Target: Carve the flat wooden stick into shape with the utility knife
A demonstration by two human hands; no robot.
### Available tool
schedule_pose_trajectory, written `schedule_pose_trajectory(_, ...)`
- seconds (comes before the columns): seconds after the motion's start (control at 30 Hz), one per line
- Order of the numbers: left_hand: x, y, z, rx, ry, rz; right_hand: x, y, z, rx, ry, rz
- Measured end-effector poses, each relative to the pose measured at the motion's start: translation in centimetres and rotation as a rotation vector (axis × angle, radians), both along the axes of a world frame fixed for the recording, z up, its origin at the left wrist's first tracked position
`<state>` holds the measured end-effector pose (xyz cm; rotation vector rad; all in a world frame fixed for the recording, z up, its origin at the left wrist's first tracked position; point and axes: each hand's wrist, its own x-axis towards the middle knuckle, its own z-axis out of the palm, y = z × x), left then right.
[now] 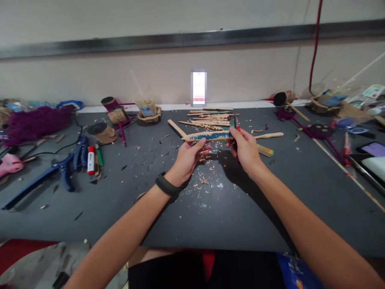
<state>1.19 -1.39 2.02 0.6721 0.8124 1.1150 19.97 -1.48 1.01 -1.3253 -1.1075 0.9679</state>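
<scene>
My left hand (191, 158) is closed on a pale wooden stick (210, 136) with blue-green paint along its side, the thumb lying on the near edge. My right hand (245, 148) is closed around a slim black-and-red knife (235, 122), held upright, with its fingers also at the stick's right end. Past the right hand a whittled pale length (269, 135) sticks out; whether it belongs to the same stick I cannot tell. Wood shavings (203, 182) lie scattered under both hands. Behind them is a pile of carved wooden sticks (207, 120).
Blue cutters (67, 168), a red-and-white marker (90, 160) and purple yarn (39, 122) lie left. A drink cup (146, 108) stands in a cardboard holder at the back. A bright screen (199, 88) leans on the wall. Purple-wrapped pieces (320, 130) and a phone (373, 148) lie right.
</scene>
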Motion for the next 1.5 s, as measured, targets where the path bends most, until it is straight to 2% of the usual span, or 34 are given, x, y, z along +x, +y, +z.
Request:
schedule_pose_trajectory(0.23,0.0,0.0,0.1,0.000,-0.006,0.001,0.0,0.1,-0.1,0.034,-0.009,-0.007)
schedule_pose_trajectory(0.83,0.0,-0.1,0.0,0.041,0.053,0.006,-0.2,0.1,0.1,-0.012,0.018,-0.067)
schedule_pose_trajectory(1.17,-0.1,0.1,-0.4,0.049,0.089,-0.016,0.0,0.4,-0.7,-0.074,-0.020,-0.087)
schedule_pose_trajectory(1.3,-0.1,0.1,-0.5,0.036,0.109,-0.015,0.4,0.4,-1.0,-0.038,-0.153,-0.095)
schedule_pose_trajectory(1.4,-0.2,0.3,-0.7,0.036,0.122,-0.013,0.5,-0.1,-0.7,0.027,-0.433,-0.072)
schedule_pose_trajectory(1.5,-0.3,0.4,-1.2,0.055,0.138,-0.005,0.2,-0.9,-0.4,0.053,-0.727,0.045)
